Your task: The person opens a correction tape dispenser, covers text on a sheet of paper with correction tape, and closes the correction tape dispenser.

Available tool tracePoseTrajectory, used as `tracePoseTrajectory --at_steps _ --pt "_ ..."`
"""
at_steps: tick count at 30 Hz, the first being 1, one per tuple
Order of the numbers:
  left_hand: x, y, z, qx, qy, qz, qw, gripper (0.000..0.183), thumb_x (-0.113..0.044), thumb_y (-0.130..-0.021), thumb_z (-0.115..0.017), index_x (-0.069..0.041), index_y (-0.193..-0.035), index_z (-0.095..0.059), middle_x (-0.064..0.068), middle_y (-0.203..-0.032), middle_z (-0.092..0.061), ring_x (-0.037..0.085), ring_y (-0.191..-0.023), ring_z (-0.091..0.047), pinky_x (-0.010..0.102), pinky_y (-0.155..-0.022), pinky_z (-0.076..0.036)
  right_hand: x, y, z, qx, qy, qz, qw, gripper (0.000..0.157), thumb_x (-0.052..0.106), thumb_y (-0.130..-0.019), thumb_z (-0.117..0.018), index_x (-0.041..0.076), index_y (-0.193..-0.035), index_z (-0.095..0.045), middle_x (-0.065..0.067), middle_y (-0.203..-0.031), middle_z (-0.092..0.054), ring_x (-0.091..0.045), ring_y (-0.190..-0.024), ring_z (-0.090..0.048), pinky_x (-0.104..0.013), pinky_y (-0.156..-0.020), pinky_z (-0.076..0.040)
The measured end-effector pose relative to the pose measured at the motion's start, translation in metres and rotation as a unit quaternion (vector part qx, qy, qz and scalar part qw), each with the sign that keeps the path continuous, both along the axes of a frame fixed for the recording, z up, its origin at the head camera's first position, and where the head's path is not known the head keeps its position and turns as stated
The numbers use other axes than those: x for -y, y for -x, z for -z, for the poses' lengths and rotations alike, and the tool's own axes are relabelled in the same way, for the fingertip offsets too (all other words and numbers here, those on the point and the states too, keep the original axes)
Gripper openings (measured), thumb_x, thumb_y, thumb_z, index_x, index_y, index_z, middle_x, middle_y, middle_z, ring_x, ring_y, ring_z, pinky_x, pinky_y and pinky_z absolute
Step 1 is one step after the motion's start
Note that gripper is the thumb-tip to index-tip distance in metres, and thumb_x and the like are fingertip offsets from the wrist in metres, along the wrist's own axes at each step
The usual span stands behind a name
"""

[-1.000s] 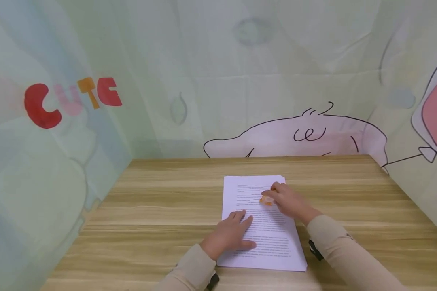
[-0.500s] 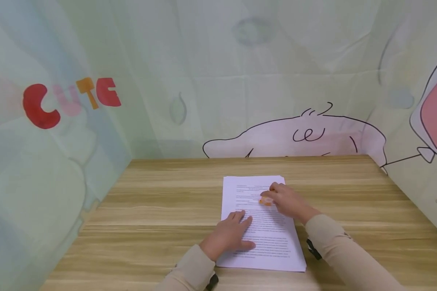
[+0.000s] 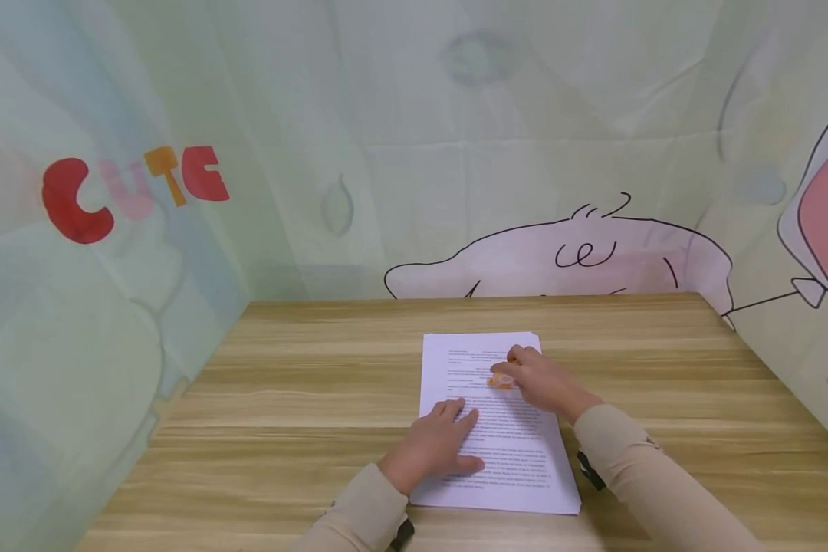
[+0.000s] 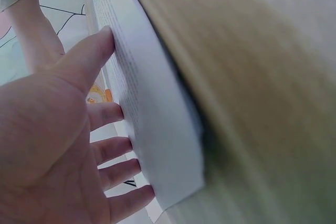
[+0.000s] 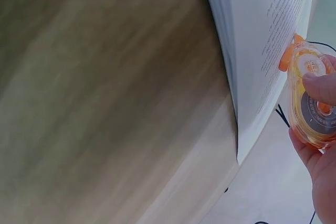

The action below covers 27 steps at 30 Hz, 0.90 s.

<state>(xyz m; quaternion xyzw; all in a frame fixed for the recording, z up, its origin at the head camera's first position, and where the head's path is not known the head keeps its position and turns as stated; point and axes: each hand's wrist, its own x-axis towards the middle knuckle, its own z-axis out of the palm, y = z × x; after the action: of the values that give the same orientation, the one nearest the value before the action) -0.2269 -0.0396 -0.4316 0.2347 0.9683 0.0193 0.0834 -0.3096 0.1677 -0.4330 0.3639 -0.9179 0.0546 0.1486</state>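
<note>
**Pinched on One Side, Pressed on the Other**

Held a small, oval case of see-through plastic with orange parts and round wheels inside (image 5: 310, 116), most likely a correction tape, in the bare right hand (image 3: 543, 381). Rested the thumb on one flat side and curled the fingers round behind, grasping the case. Found it over the upper part of a tidy stack of white printed paper (image 3: 517, 452), a little right of the middle, with its bright orange tip (image 5: 286, 59) facing the print. Could not tell touching from hovering just above.

Laid the bare left hand (image 3: 435, 441) lower down, on the left side of the stack, fingers spread and relaxed, grasping nothing, fingertips touching the top sheet. Saw the stack lying flat on a light-brown table with wood stripes (image 3: 303, 383).

Judged the case light, hard and stiff, with smooth sides, so maybe a bit slippery. Might have cracked after a big fall. Seemed best to hold by the two flat sides, thumb across from fingers, well back from the tip. Called for a gentle, even press. Judged the paper thin and bendy, easy to crease or slide, so good to steady with a spread hand.
</note>
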Motion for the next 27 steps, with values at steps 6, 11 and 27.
tracePoseTrajectory --at_steps 6,11,27 --pt "-0.0014 0.0002 -0.0003 0.006 0.002 -0.004 1.0000 0.075 -0.056 -0.080 -0.060 -0.019 -0.141 -0.038 0.008 -0.147 -0.032 0.025 -0.133 -0.033 0.040 -0.103 -0.039 0.0020 0.0003 -0.0006 0.007 -0.010 0.004 1.000 0.039 -0.004 -0.085 -0.055 0.020 -0.113 -0.066 -0.002 -0.099 -0.055 -0.015 -0.085 -0.049 -0.027 -0.073 -0.048" --pt "-0.0021 0.0001 0.0002 0.008 0.002 -0.003 1.0000 0.075 -0.057 -0.080 -0.060 -0.020 -0.141 -0.038 0.008 -0.147 -0.032 0.026 -0.134 -0.033 0.040 -0.102 -0.039 0.0028 0.0008 -0.0001 0.024 -0.034 0.018 0.999 0.040 -0.004 -0.085 -0.054 0.021 -0.115 -0.064 -0.001 -0.101 -0.053 -0.017 -0.087 -0.049 -0.029 -0.074 -0.048" --pt "-0.0018 0.0016 -0.0001 -0.003 -0.002 0.004 1.0000 0.074 -0.055 -0.081 -0.060 -0.017 -0.141 -0.039 0.010 -0.146 -0.034 0.026 -0.132 -0.035 0.041 -0.101 -0.040 0.0035 0.0073 -0.0093 -0.004 -0.116 -0.028 0.993 0.044 -0.004 -0.079 -0.059 0.017 -0.118 -0.062 -0.007 -0.104 -0.051 -0.023 -0.086 -0.048 -0.036 -0.079 -0.048"
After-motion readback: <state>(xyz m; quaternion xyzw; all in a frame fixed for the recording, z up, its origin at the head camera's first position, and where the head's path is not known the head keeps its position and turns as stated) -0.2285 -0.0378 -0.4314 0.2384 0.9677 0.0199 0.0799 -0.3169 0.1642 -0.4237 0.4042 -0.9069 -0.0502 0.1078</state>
